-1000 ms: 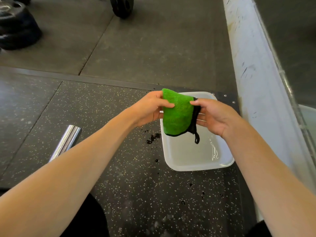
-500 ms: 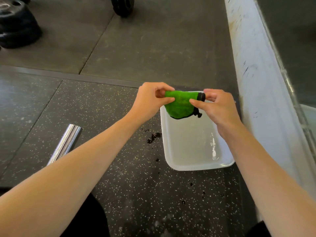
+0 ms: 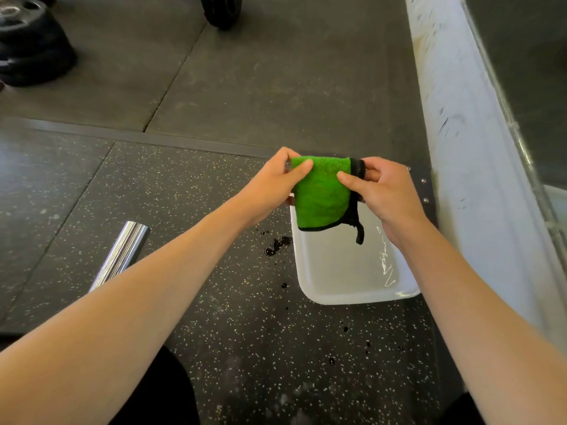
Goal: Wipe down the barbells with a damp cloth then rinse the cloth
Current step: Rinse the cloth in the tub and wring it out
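1. On the floor mat [image 3: 214,348], black rubber w/ pale speckles, a white tub [image 3: 352,289] sits by the mat's right edge, just beside the white wall base [image 3: 478,179]; shallow clear water inside, glinting near its right wall.
2. Above the tub's far end, the green cloth [image 3: 322,194] hangs folded, black trim along its right & bottom edges, a black tag dangling from the lower right corner, clear of the water.
3. Left hand [image 3: 270,191]: fingers curled, thumb pressed on the cloth's upper left corner, pinching it.
4. Right hand [image 3: 389,194]: thumb & fingers closed on the upper right corner at the black trim.
5. Dark wet splashes [image 3: 276,246] on the mat touching-close to the tub's left wall; more drops scattered near the tub's near edge.
6. Barbell end [image 3: 122,256], shiny chrome sleeve, lies on the mat toward its left side, well apart from the tub, partly hidden behind the left forearm.
7. Beyond the mat's far edge: plain dark grey rubber tiles [image 3: 276,72] w/ seams, past a raised border strip.
8. Far left corner of the room view: stacked black weight plates [image 3: 33,47]; another black plate [image 3: 221,10] standing at the top edge.
9. Right of the wall base: a mirror-like panel [image 3: 527,72], detail unclear.
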The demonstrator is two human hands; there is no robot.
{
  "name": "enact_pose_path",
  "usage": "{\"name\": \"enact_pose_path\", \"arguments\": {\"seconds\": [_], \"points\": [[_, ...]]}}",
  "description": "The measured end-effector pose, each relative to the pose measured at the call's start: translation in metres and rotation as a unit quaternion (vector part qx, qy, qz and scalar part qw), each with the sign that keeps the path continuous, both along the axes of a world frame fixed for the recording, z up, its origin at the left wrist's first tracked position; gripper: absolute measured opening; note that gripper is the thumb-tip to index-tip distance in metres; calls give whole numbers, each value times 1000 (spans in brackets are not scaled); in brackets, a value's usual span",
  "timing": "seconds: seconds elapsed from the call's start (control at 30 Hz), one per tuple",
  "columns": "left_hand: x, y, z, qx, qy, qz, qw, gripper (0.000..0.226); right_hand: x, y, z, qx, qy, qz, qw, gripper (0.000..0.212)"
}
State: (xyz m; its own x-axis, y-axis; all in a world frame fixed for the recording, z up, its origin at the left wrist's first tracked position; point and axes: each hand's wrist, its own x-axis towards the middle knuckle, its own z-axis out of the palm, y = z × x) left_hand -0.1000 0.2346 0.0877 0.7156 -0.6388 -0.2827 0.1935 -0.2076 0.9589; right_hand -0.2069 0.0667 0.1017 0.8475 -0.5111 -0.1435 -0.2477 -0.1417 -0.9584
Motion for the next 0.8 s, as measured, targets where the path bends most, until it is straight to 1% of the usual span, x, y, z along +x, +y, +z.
{"name": "enact_pose_path", "arguments": {"seconds": [0.03,0.07,0.1,0.13,0.17,0.23,0.27,0.33,0.4,0.43,0.5,0.53,0.57,0.63,0.73,0.8], "points": [[1,1,-4,-3,44,-16,999,20,1,0,-6,-7,6,-5,1000,24],[2,2,-10,0,81,-26,996,30,4,0,-15,-26,16,-7,1000,21],[2,3,-18,12,104,-26,994,37,6,2,-26,-57,34,-7,998,17],[0,4,-27,35,115,-15,993,36,7,4,-36,-92,59,-3,994,16],[-2,4,-36,64,120,2,991,30,9,8,-48,-117,82,6,990,17],[-10,5,-54,125,121,29,984,19,12,14,-72,-129,122,28,984,22],[-13,5,-64,145,119,34,982,18,14,16,-82,-134,143,41,980,25],[-18,7,-83,177,104,46,978,21,21,18,-102,-147,188,57,969,32],[-17,9,-102,216,70,48,973,21,25,19,-124,-112,207,56,970,34],[-16,10,-109,234,47,46,970,18,27,20,-134,-76,212,51,973,31],[-14,11,-124,266,-3,42,963,14,29,24,-152,-15,218,52,974,18],[-12,12,-132,282,-30,38,958,14,31,26,-159,-3,219,54,974,15],[-12,12,-138,296,-50,30,953,14,32,28,-166,3,218,56,974,17],[-13,12,-150,320,-69,20,945,14,32,32,-179,-7,219,56,974,20],[-16,11,-167,328,-64,23,942,20,31,37,-190,-44,228,44,972,28],[-18,12,-173,331,-66,29,941,20,29,40,-193,-51,226,34,972,34]]}}
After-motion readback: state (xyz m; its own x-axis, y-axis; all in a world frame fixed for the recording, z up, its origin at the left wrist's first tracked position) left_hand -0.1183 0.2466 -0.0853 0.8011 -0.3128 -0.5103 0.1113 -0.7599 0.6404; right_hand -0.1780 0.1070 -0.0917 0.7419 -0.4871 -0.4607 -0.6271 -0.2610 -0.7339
